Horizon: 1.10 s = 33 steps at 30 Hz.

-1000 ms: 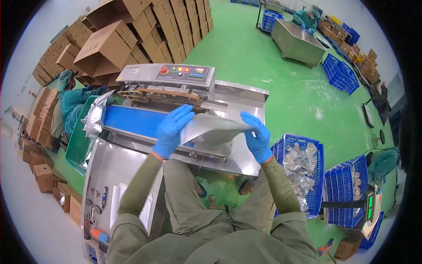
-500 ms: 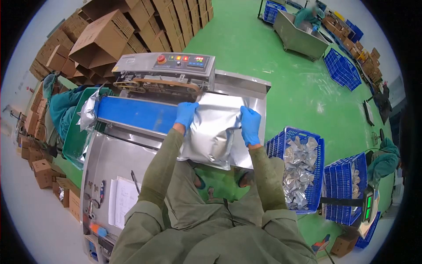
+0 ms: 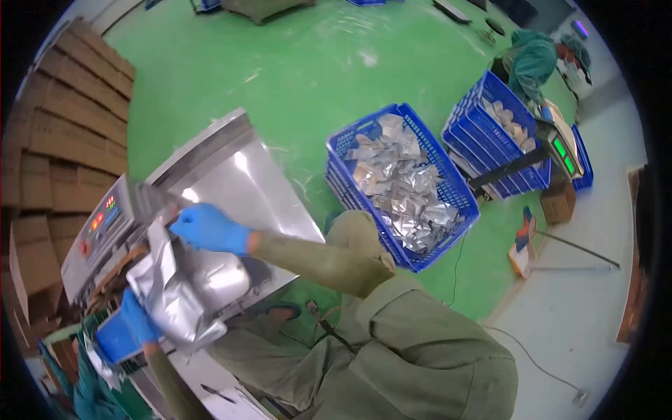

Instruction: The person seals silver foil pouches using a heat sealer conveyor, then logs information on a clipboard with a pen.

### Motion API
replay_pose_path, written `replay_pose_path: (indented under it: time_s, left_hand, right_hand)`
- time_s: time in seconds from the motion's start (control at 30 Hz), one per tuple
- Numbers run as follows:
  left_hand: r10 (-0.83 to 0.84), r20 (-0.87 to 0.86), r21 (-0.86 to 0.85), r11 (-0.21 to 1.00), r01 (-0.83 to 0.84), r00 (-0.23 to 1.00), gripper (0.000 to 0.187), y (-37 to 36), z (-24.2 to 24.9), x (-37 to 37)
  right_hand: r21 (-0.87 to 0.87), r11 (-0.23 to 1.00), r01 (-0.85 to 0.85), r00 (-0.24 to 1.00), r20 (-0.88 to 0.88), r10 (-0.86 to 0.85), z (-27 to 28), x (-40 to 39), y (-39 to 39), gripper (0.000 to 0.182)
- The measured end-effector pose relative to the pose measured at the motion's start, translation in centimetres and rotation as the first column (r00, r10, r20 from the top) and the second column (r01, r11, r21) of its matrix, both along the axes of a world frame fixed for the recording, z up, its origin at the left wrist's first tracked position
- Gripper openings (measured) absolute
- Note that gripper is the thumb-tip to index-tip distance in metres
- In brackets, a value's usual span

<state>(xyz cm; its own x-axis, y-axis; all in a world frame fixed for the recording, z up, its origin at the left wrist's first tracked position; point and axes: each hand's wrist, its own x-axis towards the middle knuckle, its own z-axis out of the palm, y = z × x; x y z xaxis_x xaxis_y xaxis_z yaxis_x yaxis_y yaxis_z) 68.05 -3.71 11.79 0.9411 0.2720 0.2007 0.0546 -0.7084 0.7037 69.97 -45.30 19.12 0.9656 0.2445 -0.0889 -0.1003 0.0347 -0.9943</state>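
A filled silver bag (image 3: 171,297) leans at the lower left on the sealing machine (image 3: 101,227), its upper end by the machine's edge. My left hand (image 3: 138,320), in a blue glove, is closed on the bag's left side, above the blue belt (image 3: 117,339). By the bag's upper right edge is my right hand (image 3: 210,227), also blue-gloved, with its fingers curled together. Whether they pinch the bag's edge is hard to make out. The steel tray (image 3: 245,178) extends beyond my right hand.
A blue basket (image 3: 336,175) of crumpled silver bags stands right of the tray. Stacked blue baskets (image 3: 490,171), a scale (image 3: 563,155) and a person in green (image 3: 533,63) are farther right. Cartons (image 3: 70,112) are stacked at the left. Papers (image 3: 220,388) lie at the bottom.
The view has swung right, so machine and bag now sit lower left. The bag looks creased and tilted. My right hand has moved from the bag's right side to its upper edge.
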Motion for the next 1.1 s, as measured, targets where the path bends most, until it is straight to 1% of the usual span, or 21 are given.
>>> replay_pose_path:
  time_s: [0.03,0.07,0.1,0.13,0.17,0.2,0.27,0.37,0.43,0.53,0.57,0.67,0.7,0.77,0.8,0.83,0.9,0.97,1.0,1.07,1.1]
  left_hand:
    - [0.031,0.009,0.075,0.997,-0.032,0.999,0.033,1.2,-0.1,-2.0]
    - [0.058,0.043,0.152,0.986,-0.064,0.997,0.032,1.7,0.5,-4.3]
    - [0.095,0.081,0.237,0.965,-0.112,0.992,0.030,1.9,1.1,-6.9]
    - [0.145,0.126,0.288,0.941,-0.176,0.981,0.029,1.5,1.9,-9.4]
    - [0.199,0.155,0.313,0.919,-0.239,0.968,0.028,0.1,2.8,-11.6]
    - [0.300,0.156,0.173,0.930,-0.325,0.941,0.022,-1.8,4.0,-13.4]
    - [0.295,0.275,0.177,0.920,-0.350,0.915,0.029,-9.9,6.8,-14.2]
    - [0.296,0.330,0.224,0.898,-0.379,0.897,0.036,-15.4,7.8,-15.0]
    - [0.292,0.330,0.257,0.887,-0.383,0.898,0.035,-17.0,8.5,-15.9]
    - [0.088,0.311,0.301,0.935,-0.186,0.946,0.035,-15.6,8.1,-18.9]
    - [-0.060,0.406,0.255,0.966,-0.050,0.912,0.034,-18.1,9.2,-17.9]
    - [-0.186,0.314,-0.071,0.973,0.218,0.931,0.017,-14.8,3.6,-20.1]
    - [-0.237,0.222,-0.002,0.970,0.244,0.946,0.016,-19.4,6.0,-18.3]
    - [-0.326,0.061,-0.064,0.942,0.330,0.943,0.030,-24.9,6.5,-15.6]
    - [-0.428,0.026,-0.091,0.899,0.429,0.903,0.045,-27.7,7.3,-13.5]
    - [-0.538,0.134,-0.076,0.832,0.549,0.833,0.065,-30.2,7.6,-11.3]
    - [-0.569,0.267,-0.003,0.807,0.591,0.778,0.103,-33.7,8.2,-7.8]
    - [-0.522,0.320,-0.047,0.825,0.563,0.791,0.117,-34.4,10.4,-5.6]
    - [-0.499,0.267,-0.144,0.825,0.546,0.825,0.109,-32.8,10.9,-4.9]
    - [-0.443,0.178,-0.332,0.813,0.478,0.878,0.097,-28.4,12.1,-5.0]
    - [-0.411,0.144,-0.422,0.797,0.431,0.900,0.092,-25.6,12.8,-5.7]
  right_hand:
    - [-0.074,0.980,0.187,0.971,0.167,-0.173,-0.2,-0.8,-4.2,0.035]
    - [-0.004,0.893,0.449,0.847,0.319,-0.425,-5.4,0.1,-8.5,0.035]
    - [-0.195,0.788,0.584,0.798,0.316,-0.514,-6.7,-0.2,-15.0,0.030]
    - [-0.116,0.784,0.610,0.792,0.071,-0.606,-7.7,-1.3,-21.3,0.029]
    - [-0.522,0.619,0.586,0.778,0.149,-0.611,-10.3,-2.1,-27.7,0.041]
    - [-0.739,0.522,0.426,0.817,0.068,-0.572,-19.1,-2.0,-34.2,0.054]
    - [-0.863,0.428,0.267,0.833,-0.016,-0.552,-32.9,-3.2,-38.6,0.058]
    - [-0.855,0.462,0.237,0.878,-0.016,-0.479,-43.9,-1.9,-39.1,0.050]
    - [-0.902,0.308,0.302,0.883,0.144,-0.446,-49.4,-0.5,-41.3,0.045]
    - [-0.785,0.436,0.439,0.864,0.237,-0.444,-35.0,-0.8,-38.0,0.037]
    - [-0.711,0.484,0.510,0.832,0.264,-0.488,-30.4,-1.0,-37.4,0.033]
    - [-0.906,0.322,0.274,0.926,0.339,0.167,-13.9,-1.2,-35.7,0.033]
    - [-0.890,0.368,0.269,0.924,0.347,0.164,-8.5,-1.6,-33.7,0.033]
    - [-0.851,0.460,0.253,0.916,0.364,0.169,2.2,-2.3,-28.1,0.033]
    - [-0.877,0.456,0.153,0.917,0.298,0.264,7.6,-3.1,-25.3,0.031]
    - [-0.898,0.436,0.057,0.902,0.233,0.363,12.6,-3.6,-22.7,0.029]
    - [-0.914,0.405,0.018,0.779,0.267,0.568,19.4,-4.8,-17.0,0.030]
    - [-0.924,0.350,-0.153,0.620,0.186,0.762,25.0,-6.2,-10.9,0.034]
    - [-0.925,0.304,-0.230,0.523,0.146,0.840,26.4,-6.6,-8.3,0.036]
    - [-0.934,0.246,-0.260,0.477,0.097,0.873,27.3,-6.9,-3.6,0.032]
    - [-0.894,0.376,-0.244,0.499,0.217,0.839,27.2,-7.1,-2.2,0.031]
